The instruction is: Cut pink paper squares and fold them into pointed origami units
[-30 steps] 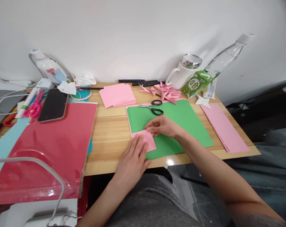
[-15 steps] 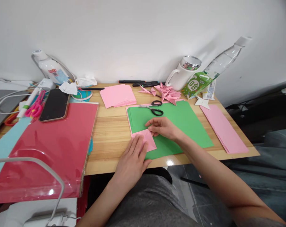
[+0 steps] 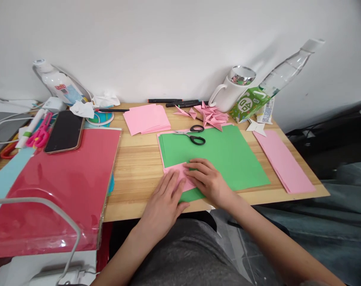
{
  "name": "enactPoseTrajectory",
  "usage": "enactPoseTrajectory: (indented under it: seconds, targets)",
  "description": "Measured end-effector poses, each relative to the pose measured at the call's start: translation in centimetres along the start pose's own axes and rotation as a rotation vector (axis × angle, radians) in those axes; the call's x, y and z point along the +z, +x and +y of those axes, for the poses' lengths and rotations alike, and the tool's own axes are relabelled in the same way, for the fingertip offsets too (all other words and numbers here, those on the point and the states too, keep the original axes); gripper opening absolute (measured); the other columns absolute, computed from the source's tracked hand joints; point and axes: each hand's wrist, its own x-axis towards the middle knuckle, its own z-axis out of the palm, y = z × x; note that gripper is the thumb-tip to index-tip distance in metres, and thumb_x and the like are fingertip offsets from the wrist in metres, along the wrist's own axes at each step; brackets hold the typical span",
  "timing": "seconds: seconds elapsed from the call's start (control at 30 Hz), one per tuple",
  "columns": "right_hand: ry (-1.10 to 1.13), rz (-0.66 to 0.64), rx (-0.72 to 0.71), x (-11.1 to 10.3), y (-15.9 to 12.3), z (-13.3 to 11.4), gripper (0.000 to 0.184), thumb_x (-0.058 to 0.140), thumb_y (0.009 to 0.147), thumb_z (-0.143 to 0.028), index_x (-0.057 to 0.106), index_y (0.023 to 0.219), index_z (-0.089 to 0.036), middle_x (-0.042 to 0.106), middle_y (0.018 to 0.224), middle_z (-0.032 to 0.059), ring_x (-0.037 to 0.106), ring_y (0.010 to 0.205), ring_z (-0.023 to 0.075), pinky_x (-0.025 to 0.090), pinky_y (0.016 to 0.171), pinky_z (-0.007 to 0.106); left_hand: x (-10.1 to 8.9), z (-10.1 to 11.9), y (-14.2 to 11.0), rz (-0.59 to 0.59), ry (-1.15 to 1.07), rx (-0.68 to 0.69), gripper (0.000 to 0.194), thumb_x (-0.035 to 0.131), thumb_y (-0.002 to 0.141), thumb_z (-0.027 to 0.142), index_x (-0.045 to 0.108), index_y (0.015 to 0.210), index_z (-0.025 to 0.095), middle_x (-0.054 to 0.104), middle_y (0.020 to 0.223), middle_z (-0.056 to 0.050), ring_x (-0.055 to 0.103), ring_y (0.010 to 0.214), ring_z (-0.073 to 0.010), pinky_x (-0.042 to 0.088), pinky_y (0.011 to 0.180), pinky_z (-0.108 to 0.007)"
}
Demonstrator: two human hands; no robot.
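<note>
Paper (image 3: 182,168) on green sheets (image 3: 228,159)

In the head view we see the left hand (image 3: 162,207) flat across the folded pink paper, fingers close together, and the right hand (image 3: 212,183) loosely spread, fingertips on its right side. We find the paper at the green sheets' near left corner on the worktop (image 3: 135,171), scissors (image 3: 189,136) lying beyond.

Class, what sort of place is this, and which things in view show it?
Probably a craft workspace at a wooden desk by a wall; which room or building, I cannot tell. Signs: stacked green paper, black-handled scissors lying on it, and folded pink pieces.
</note>
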Motion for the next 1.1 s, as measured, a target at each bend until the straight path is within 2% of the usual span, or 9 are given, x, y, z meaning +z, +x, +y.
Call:
enactPoseTrajectory:
  seconds: [0.2, 0.43, 0.63, 0.83, 1.1]
  targets:
    - [-0.041, 0.004, 0.002, 0.06, -0.03, -0.03, 0.021, 0.047, 0.094, -0.019, 0.066, 0.104, -0.018, 0.063, 0.122, 0.0111, 0.054, 0.115, 0.0244, 0.048, 0.095, 0.047, -0.60, -0.36, 0.08, -0.010, -0.091, 0.004, 0.050, 0.046, 0.093, 0.040, 0.043, 0.135, 0.012, 0.035, 0.149, -0.018, 0.025, 0.141, -0.0278, 0.040, 0.108, -0.046]
    - [-0.022, 0.026, 0.013, 0.16, -0.12, 0.16, 0.026, 0.048, 0.094, -0.019, 0.064, 0.115, -0.018, 0.063, 0.122, 0.0110, 0.052, 0.118, 0.0242, 0.048, 0.097, 0.046, -0.52, -0.28, 0.21, -0.040, -0.073, -0.010, 0.050, 0.045, 0.094, 0.039, 0.043, 0.135, 0.012, 0.037, 0.148, -0.017, 0.025, 0.141, -0.0279, 0.039, 0.109, -0.047]
    - [-0.093, 0.031, 0.005, 0.07, -0.33, 0.02, 0.027, 0.053, 0.092, -0.028, 0.067, 0.112, -0.016, 0.063, 0.125, 0.0119, 0.051, 0.122, 0.0277, 0.049, 0.096, 0.047, -0.37, -0.31, 0.13, -0.034, -0.021, 0.017, 0.051, 0.043, 0.094, 0.041, 0.042, 0.135, 0.010, 0.036, 0.148, -0.019, 0.026, 0.141, -0.0289, 0.039, 0.108, -0.047]
    - [-0.185, 0.048, 0.030, 0.38, -0.63, -0.17, 0.028, 0.051, 0.093, -0.026, 0.065, 0.117, -0.019, 0.060, 0.130, 0.0105, 0.047, 0.128, 0.0282, 0.047, 0.098, 0.049, -0.17, -0.41, 0.03, -0.021, -0.001, 0.029, 0.053, 0.043, 0.094, 0.041, 0.042, 0.135, 0.008, 0.038, 0.147, -0.019, 0.025, 0.141, -0.0292, 0.039, 0.108, -0.048]
    - [-0.170, 0.051, 0.049, 0.65, -0.74, -0.27, 0.032, 0.049, 0.094, -0.024, 0.062, 0.123, -0.022, 0.060, 0.130, 0.0097, 0.046, 0.130, 0.0275, 0.047, 0.100, 0.048, -0.20, -0.23, 0.10, -0.037, 0.002, 0.024, 0.052, 0.041, 0.095, 0.041, 0.042, 0.135, 0.009, 0.039, 0.147, -0.017, 0.026, 0.140, -0.0295, 0.038, 0.109, -0.048]
